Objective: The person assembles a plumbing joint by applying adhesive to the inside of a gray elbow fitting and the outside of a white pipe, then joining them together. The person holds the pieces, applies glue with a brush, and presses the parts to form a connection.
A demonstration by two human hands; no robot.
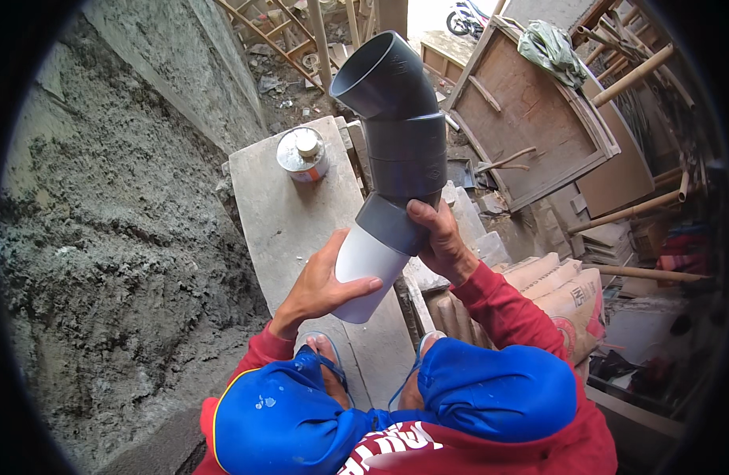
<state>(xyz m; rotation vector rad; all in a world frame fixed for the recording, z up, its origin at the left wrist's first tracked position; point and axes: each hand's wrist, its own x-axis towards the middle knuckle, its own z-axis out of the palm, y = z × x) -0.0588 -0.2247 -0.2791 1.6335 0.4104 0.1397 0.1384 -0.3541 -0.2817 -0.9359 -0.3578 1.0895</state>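
Between my two hands is a joined piece of pipe: dark grey elbow fittings (408,154) at the top with a short white pipe (370,265) at the lower end. The upper elbow's open mouth faces up and to the left. My left hand (323,277) wraps the white pipe, thumb across its front. My right hand (445,237) grips the lower grey elbow from the right, thumb on its near face; its other fingers are mostly hidden behind. Beyond my left hand, a round can (302,154) with a whitish lid and cap stands on the board.
Under my feet runs a pale plank or slab (281,214). A rough grey wall (127,237) rises close on the left. To the right lie stacked paper sacks (566,297), a wooden panel (531,115) with a plastic sheet (550,54), and bamboo poles (633,75).
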